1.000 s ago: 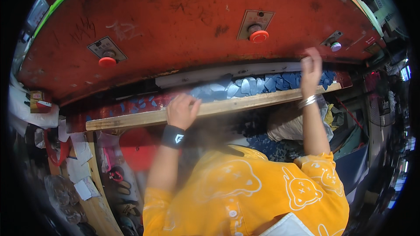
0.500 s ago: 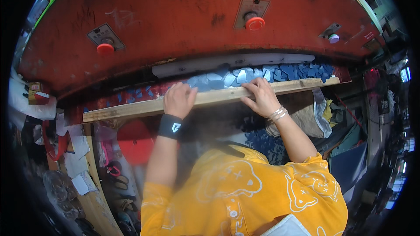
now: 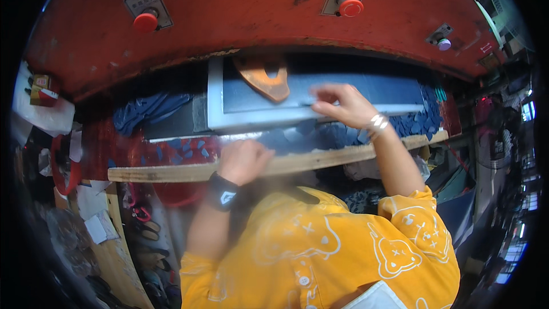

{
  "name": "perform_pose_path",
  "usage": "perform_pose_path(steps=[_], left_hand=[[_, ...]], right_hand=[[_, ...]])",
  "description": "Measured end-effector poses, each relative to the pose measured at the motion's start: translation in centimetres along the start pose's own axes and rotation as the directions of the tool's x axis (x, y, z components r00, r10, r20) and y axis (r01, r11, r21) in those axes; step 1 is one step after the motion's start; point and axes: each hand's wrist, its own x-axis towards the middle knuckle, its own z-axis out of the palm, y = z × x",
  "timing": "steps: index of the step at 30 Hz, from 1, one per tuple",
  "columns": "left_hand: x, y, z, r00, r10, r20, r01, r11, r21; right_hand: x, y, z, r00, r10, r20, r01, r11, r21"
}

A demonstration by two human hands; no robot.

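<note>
My left hand [image 3: 245, 162] rests at the wooden bar [image 3: 166, 174], wearing a black wristband. Its fingers look curled, but blur hides whether they hold anything. Beyond the bar, my right hand [image 3: 346, 106] hovers over a dark blue sheet [image 3: 354, 87], thumb and fingers apart, with nothing visible in it. Motion smears its fingertips. To its left, an orange cutting die [image 3: 266, 83] with an opening through it lies on the sheet. The sheet sits on a white board [image 3: 215, 103]. Small blue cut scraps [image 3: 337, 135] lie between board and bar.
A red machine front [image 3: 246, 11] arches over the far side, bearing two red push buttons [image 3: 350, 7] and a pale purple one. Crumpled blue material [image 3: 148, 111] lies left of the board. Slippers [image 3: 151, 230] and other items sit below on the left.
The blue sheet, white board and orange die now show from under the machine front. My right hand has left the bar and reached forward; my left hand has stayed near it.
</note>
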Motion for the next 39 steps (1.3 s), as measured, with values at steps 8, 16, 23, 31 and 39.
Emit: perform_pose_path(steps=[8,16,23,31,39], left_hand=[[0.4,1.8,1.1,0.750,-0.085,-0.656,-0.367,0.771,-0.520],[-4.8,2.2,3.7,0.865,0.073,-0.497,-0.244,0.926,-0.287],[-7.2,3.9,4.5,0.901,0.115,-0.419,-0.021,0.975,0.223],[-7.2,2.7,4.0,0.802,0.141,-0.581,-0.317,0.924,-0.214],[-7.7,2.7,3.5,0.843,0.277,-0.461,-0.389,0.906,-0.168]], right_hand=[[3.6,-5.1,11.8,0.898,-0.276,-0.344,0.115,0.900,-0.421],[-2.6,-4.3,11.8,0.917,-0.232,-0.325,0.233,0.972,-0.035],[-5.8,-1.2,7.4,0.961,-0.155,-0.228,0.275,0.495,0.824],[-6.7,-0.4,6.4,0.891,-0.094,-0.444,0.353,0.759,0.548],[-7.2,0.0,6.7,0.867,-0.069,-0.493,0.225,0.938,0.264]])
